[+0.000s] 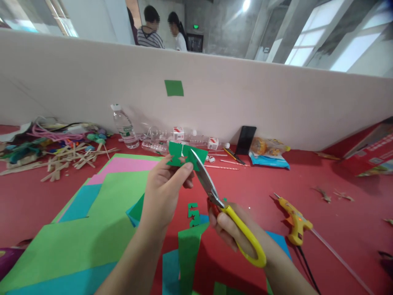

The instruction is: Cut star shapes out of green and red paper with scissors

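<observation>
My left hand pinches a small dark green piece of paper with star-shaped holes cut in it, raised above the table. In my right hand is a pair of scissors with yellow handles, my fingers in the loops. The blades point up and left, with their tips at the right part of the green paper. Whether the tips cut into it or lie in front, I cannot tell. Below, a green paper scrap with star cutouts lies on the red table.
Light green sheets spread at the left, near wooden sticks. A water bottle, a black phone and a snack packet line the white partition. A yellow glue gun lies at the right, its cord trailing.
</observation>
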Motion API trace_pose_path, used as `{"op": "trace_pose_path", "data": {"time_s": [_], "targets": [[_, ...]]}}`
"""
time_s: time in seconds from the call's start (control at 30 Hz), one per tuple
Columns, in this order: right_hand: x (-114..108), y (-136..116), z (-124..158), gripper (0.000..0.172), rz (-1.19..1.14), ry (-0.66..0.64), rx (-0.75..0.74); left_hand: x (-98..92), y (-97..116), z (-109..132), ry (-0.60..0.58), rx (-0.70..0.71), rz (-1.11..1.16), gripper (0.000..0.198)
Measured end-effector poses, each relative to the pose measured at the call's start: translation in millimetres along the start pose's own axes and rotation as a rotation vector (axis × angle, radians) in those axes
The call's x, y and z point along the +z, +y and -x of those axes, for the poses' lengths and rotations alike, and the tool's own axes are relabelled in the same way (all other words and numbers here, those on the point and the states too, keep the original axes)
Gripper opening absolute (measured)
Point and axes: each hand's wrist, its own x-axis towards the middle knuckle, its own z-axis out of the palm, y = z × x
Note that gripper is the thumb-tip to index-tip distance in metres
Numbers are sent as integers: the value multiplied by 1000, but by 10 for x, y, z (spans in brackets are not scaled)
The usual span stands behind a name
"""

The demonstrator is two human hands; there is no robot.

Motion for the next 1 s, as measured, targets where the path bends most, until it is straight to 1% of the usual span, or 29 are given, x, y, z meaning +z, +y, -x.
{"op": "trace_pose_path", "data": {"time_s": [0.13, 0.3, 0.57, 0.77, 1.0], "targets": [[10, -40, -11, 64, 30, 17, -31, 11, -2, 4, -7, -6, 17, 12], [56, -54, -9, 66, 49, 57, 9, 26, 8, 3, -8, -3, 13, 11], [61, -44, -5, 64, 44, 71, -14, 28, 46, 1, 16, -16, -9, 10], [73, -66, -4, 65, 46, 95, -14, 5, 35, 5, -18, -4, -39, 10], [71, -80, -2, 67, 56, 103, -14, 16, 53, 14, -6, -10, -8, 9]]}}
